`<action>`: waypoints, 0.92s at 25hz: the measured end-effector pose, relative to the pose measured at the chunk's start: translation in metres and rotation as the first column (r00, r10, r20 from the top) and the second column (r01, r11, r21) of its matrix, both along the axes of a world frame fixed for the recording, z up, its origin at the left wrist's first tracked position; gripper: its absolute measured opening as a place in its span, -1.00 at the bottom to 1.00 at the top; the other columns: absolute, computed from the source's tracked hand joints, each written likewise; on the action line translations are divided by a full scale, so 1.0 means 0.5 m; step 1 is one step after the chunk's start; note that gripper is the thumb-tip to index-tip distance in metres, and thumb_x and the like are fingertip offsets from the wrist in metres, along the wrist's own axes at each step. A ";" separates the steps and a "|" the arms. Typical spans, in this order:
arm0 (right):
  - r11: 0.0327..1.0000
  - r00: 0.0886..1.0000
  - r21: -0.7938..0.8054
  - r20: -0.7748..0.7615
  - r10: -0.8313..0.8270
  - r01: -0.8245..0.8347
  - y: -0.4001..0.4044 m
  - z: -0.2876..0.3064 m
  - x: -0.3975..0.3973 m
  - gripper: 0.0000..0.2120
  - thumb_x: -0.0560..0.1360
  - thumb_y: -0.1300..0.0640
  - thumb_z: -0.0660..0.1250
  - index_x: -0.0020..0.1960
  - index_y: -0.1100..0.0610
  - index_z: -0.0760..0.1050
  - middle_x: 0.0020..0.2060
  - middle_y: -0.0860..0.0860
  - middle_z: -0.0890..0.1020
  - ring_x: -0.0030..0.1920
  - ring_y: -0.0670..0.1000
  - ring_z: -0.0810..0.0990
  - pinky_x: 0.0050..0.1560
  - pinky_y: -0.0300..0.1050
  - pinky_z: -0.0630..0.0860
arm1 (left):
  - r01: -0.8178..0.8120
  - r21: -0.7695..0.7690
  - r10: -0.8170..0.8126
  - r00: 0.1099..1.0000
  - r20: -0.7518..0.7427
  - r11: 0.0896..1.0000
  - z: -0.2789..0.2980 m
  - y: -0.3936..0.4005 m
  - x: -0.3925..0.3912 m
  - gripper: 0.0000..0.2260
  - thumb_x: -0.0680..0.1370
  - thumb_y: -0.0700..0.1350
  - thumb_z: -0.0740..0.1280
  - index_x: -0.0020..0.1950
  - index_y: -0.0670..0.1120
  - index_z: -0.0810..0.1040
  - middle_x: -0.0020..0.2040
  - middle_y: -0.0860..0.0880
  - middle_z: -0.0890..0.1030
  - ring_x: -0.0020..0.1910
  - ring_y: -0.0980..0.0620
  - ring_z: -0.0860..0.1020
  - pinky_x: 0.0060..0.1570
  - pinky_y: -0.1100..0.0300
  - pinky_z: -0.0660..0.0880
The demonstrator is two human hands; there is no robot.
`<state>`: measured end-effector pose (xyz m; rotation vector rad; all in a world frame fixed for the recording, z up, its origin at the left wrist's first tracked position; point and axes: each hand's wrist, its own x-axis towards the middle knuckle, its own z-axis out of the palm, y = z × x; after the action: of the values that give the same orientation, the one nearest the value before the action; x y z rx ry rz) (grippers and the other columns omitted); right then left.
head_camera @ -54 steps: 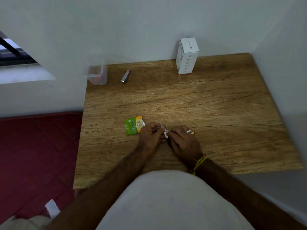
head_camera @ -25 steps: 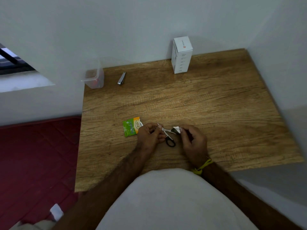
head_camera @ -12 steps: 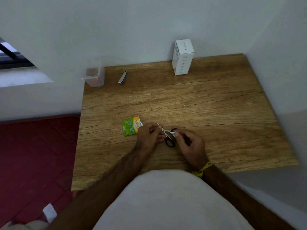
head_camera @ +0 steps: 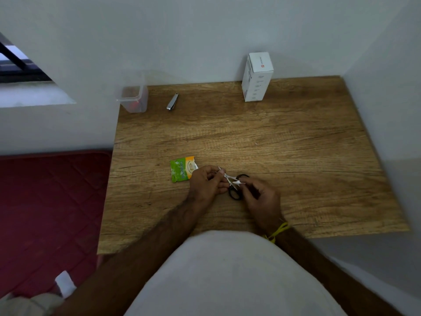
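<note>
- Head view: left hand (head_camera: 206, 182) has its fingers curled, with the fingertips pinching the blade end of the small scissors (head_camera: 234, 198). The black loops lie on the surface (head_camera: 273, 137) between the two hands.
- Right hand (head_camera: 262, 197) has curled fingers, with thumb and forefinger pinching a small white scrap (head_camera: 238, 183). The scrap sits just at the blades, close above the loops.
- Change: about two seconds back both hands were bunched together over the scrap and hid the scissors. One second back the right hand had pulled the scrap off to the right, leaving a gap. It has now come back in, so the scrap is at the metal again.
- The left hand's pinch and position have barely moved, so it is acting as the clamp.
- My read is a repeated stroke of scrap against blade, probably wiping. I cannot tell whether it is a cut instead.
- Green-and-orange sachet (head_camera: 182, 171) lies flat just left of the left hand. It is in the same spot, and no hand is on it.
- Nail clipper (head_camera: 172, 102), clear tub (head_camera: 133, 99) and white box (head_camera: 257, 78) sit at the back edge, well apart from the work.
</note>
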<state>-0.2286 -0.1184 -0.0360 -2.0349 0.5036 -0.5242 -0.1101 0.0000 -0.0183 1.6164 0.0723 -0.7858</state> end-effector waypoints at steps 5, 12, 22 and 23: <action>0.854 0.980 -0.490 -0.007 0.198 -0.175 0.008 -0.024 0.017 -0.85 0.57 0.24 0.32 0.06 0.23 0.64 -0.03 0.10 0.66 -0.02 0.07 0.61 0.00 -0.01 0.54 | -0.028 -0.007 0.028 1.000 0.002 1.000 -0.005 -0.001 0.001 -0.83 0.60 -0.22 0.36 0.11 -0.31 0.58 -0.19 -0.19 0.67 -0.33 0.03 0.68 -0.32 0.20 0.64; 0.732 0.959 -0.645 -0.003 0.284 -0.219 0.004 -0.040 0.013 -0.88 0.55 0.31 0.35 0.05 0.29 0.62 -0.06 0.18 0.62 0.00 0.19 0.60 0.00 0.05 0.55 | -0.010 0.016 0.009 0.998 0.064 1.000 -0.022 0.001 0.002 -0.83 0.60 -0.21 0.36 0.10 -0.31 0.59 -0.14 -0.25 0.70 -0.14 -0.19 0.71 -0.16 -0.02 0.68; 0.751 0.946 -0.612 0.016 0.323 -0.247 -0.007 -0.049 0.005 -0.87 0.56 0.25 0.34 0.05 0.28 0.62 -0.01 0.17 0.64 0.01 0.23 0.62 -0.06 0.11 0.58 | -0.006 0.031 0.004 0.998 0.069 0.999 -0.014 -0.003 -0.001 -0.87 0.60 -0.22 0.36 0.06 -0.28 0.59 -0.16 -0.26 0.69 -0.27 -0.01 0.70 -0.27 0.17 0.65; 0.755 0.949 -0.610 0.014 0.314 -0.241 -0.006 -0.051 0.005 -0.87 0.57 0.24 0.34 0.05 0.27 0.62 -0.01 0.17 0.64 0.00 0.23 0.62 -0.07 0.12 0.57 | -0.009 0.035 0.006 0.997 0.074 0.999 -0.013 -0.002 -0.002 -0.89 0.60 -0.22 0.36 0.05 -0.27 0.59 -0.16 -0.25 0.69 -0.27 -0.01 0.70 -0.28 0.18 0.65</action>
<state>-0.2259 -0.1213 -0.0615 -2.6104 -0.0728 -0.6733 -0.1111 -0.0012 -0.0246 1.6761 0.0399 -0.7218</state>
